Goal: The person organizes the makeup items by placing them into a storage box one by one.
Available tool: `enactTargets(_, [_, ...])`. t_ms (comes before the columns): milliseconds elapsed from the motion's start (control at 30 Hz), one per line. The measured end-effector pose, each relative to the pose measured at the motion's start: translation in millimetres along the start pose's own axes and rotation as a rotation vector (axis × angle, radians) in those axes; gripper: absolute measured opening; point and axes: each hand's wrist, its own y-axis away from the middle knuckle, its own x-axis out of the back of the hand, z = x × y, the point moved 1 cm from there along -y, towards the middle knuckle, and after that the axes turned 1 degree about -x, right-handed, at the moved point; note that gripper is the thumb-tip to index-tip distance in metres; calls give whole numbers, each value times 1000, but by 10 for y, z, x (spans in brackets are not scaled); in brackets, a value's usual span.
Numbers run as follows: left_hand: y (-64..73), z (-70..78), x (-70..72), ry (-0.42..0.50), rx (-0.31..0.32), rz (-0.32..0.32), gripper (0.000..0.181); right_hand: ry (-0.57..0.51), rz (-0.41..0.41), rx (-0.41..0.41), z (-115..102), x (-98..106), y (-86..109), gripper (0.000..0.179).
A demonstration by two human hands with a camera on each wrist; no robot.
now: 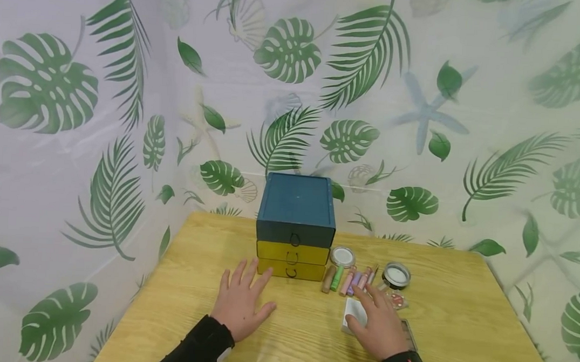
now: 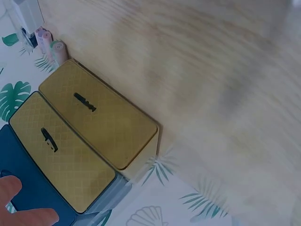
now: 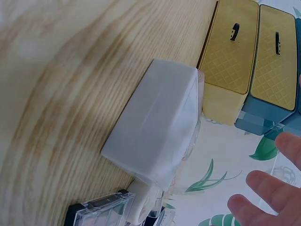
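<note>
While the white box (image 1: pixel 354 309), at near right, looks light, smooth and stiff, pinching its opposite sides should suit. Just beside it, the right hand (image 1: pixel 382 321) has loosely spread fingers, holding nothing. Farther left, the left hand (image 1: pixel 240 308) spreads, equally empty, near the drawer unit (image 1: pixel 295 227).

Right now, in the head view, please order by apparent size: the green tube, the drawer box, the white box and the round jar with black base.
1. Drawer box
2. White box and round jar: too alike to rank; the right hand partly covers the box
3. Green tube
</note>
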Motion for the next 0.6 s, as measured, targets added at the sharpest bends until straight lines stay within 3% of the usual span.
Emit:
enactTargets(333, [-154,-31,231,-59,-86,86,73,-26,25,30,-10,-34,1,60])
enactTargets(600, [-321,-43,383,-73,-105,91,76,-11,-29,-5,-9,-83,13,60])
